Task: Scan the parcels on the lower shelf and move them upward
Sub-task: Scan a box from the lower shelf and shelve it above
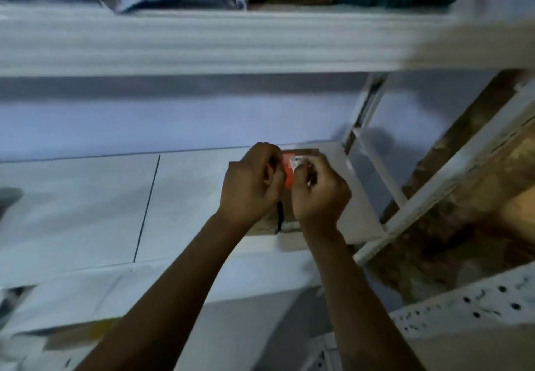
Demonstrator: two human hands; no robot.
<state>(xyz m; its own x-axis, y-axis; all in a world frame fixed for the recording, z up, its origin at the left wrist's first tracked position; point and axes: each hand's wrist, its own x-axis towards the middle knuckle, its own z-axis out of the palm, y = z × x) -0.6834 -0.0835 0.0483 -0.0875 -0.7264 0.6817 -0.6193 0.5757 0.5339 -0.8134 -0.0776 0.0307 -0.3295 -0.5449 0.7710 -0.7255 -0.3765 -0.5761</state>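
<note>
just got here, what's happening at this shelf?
A person has both hands on a small brown parcel lying on the lower shelf. The left hand and right hand are closed around something over its orange label; a dark strap hangs from the left hand, but the frame is too blurred to say if that is a scanner. The parcel has not been lifted yet. Other packages sit on the upper shelf.

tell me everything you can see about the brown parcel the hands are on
The small brown cardboard parcel lies flat on the white lower shelf, near its right end. An orange and white label sits on its top face; the print is too blurred to read. A dark strip runs down its near side. The left hand and right hand both rest closed on top, fingers at the label, hiding most of it.
</note>
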